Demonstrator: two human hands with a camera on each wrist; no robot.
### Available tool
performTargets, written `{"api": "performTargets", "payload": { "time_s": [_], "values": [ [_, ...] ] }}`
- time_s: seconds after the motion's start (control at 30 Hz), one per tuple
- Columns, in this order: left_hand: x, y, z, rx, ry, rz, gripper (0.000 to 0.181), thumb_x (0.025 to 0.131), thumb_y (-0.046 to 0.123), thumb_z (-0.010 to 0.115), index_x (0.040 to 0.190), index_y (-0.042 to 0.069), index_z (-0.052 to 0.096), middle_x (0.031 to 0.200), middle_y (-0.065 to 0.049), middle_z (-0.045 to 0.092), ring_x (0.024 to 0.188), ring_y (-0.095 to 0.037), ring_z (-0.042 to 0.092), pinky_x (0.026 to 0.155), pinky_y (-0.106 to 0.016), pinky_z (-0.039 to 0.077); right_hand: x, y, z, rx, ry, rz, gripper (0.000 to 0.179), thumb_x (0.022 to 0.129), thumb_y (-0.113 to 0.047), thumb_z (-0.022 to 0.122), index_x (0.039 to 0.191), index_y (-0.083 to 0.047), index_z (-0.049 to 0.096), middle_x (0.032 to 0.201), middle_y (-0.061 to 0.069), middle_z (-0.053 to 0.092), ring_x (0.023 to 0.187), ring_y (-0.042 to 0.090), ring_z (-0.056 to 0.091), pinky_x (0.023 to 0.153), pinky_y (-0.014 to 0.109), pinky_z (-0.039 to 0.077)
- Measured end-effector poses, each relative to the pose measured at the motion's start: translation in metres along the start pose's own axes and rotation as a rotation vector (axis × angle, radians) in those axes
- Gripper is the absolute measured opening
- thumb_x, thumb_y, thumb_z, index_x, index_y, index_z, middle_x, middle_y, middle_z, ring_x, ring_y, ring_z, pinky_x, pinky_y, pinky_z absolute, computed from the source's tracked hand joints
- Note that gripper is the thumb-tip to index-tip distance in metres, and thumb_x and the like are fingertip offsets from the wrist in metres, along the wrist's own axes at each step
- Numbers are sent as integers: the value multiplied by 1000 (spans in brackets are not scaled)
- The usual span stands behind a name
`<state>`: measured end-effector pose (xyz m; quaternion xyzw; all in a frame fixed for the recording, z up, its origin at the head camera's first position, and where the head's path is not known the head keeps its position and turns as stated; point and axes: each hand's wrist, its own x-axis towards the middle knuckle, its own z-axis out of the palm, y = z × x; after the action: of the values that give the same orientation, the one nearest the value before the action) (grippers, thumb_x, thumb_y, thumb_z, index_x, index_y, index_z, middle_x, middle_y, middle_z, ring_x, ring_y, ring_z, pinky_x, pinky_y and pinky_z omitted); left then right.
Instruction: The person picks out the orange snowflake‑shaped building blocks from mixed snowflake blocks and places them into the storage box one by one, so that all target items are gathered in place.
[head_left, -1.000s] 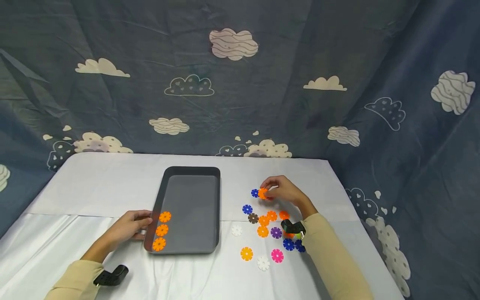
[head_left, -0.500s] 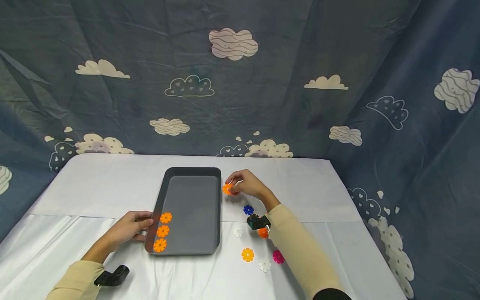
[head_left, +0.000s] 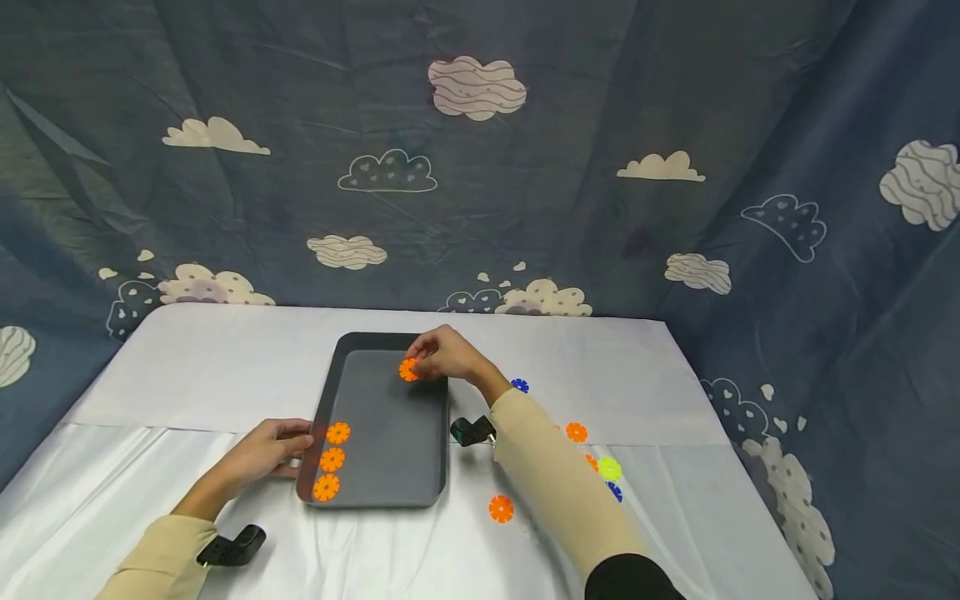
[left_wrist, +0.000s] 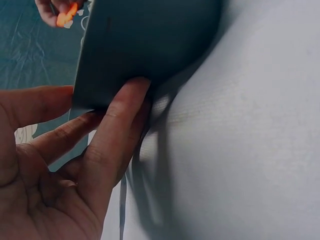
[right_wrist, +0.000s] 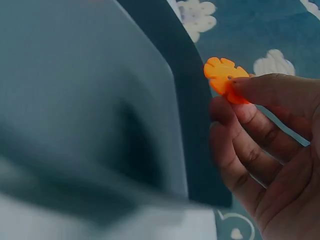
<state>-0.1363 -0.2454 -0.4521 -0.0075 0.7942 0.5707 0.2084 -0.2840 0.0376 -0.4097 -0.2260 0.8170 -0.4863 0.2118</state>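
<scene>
My right hand [head_left: 450, 354] pinches an orange notched plastic disc [head_left: 408, 369] between thumb and fingers, above the far right part of the grey tray [head_left: 390, 433]. The same disc [right_wrist: 225, 80] shows its flower-like edge in the right wrist view. At the tray's left side my left hand [head_left: 266, 454] grips the rim, thumb at the edge and fingers against the outer wall [left_wrist: 135, 55]. Three orange discs [head_left: 332, 459] lie in a column along the tray's left side.
Right of the tray, loose discs lie on the white cloth, partly hidden by the right sleeve [head_left: 555, 475]: an orange disc [head_left: 501, 508], a yellow-green disc [head_left: 610, 468], a blue disc [head_left: 520, 385] and others. A dark cloud-patterned curtain [head_left: 525, 192] hangs behind.
My right hand has carried the orange disc leftward from the loose discs to over the tray. My left hand stays on the tray's left rim; the view has shifted slightly.
</scene>
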Motion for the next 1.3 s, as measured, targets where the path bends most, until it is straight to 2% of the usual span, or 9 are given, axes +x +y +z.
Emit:
{"api": "performTargets", "payload": {
  "time_s": [0.3,0.47,0.67,0.83,1.17,1.3],
  "values": [
    [0,2,0,-2,5,-25,47,100,10,48,136,-19,37,121,-27,59,101,-28,64,77,-37,58,30,-8,40,13,-86,7,17,82,8,69,99,5,72,76,7,68,63,12,62,61,27,57],
    [1,2,0,-2,11,-32,47,100,10,48,136,-18,37,124,-28,57,104,-29,63,77,-38,58,40,-13,62,63,-114,4,15,80,11,70,95,9,69,75,11,68,59,13,62,62,31,59],
    [2,-1,-1,-19,-3,-23,47,100,10,47,136,-19,36,125,-29,56,105,-30,63,78,-39,57,45,-13,81,46,-102,34,12,80,8,72,92,5,71,74,9,69,57,13,61,57,27,57],
    [3,-1,-1,-29,-3,-29,47,100,10,48,136,-18,37,124,-28,58,104,-29,63,78,-39,57,46,-9,92,73,-80,81,10,80,8,71,89,4,72,68,5,67,53,13,60,52,26,55],
    [3,-1,0,-19,1,-30,47,100,11,47,136,-18,37,125,-28,56,104,-29,63,77,-38,57,45,-6,104,89,-45,126,6,80,9,71,85,7,71,66,9,67,49,12,59,52,26,56],
    [2,0,-1,-17,5,-32,47,100,11,47,136,-19,37,125,-29,56,104,-29,63,77,-38,57,46,-6,107,60,-24,135,5,79,9,72,83,5,71,64,7,66,48,11,59,50,26,55]
  ]
}}
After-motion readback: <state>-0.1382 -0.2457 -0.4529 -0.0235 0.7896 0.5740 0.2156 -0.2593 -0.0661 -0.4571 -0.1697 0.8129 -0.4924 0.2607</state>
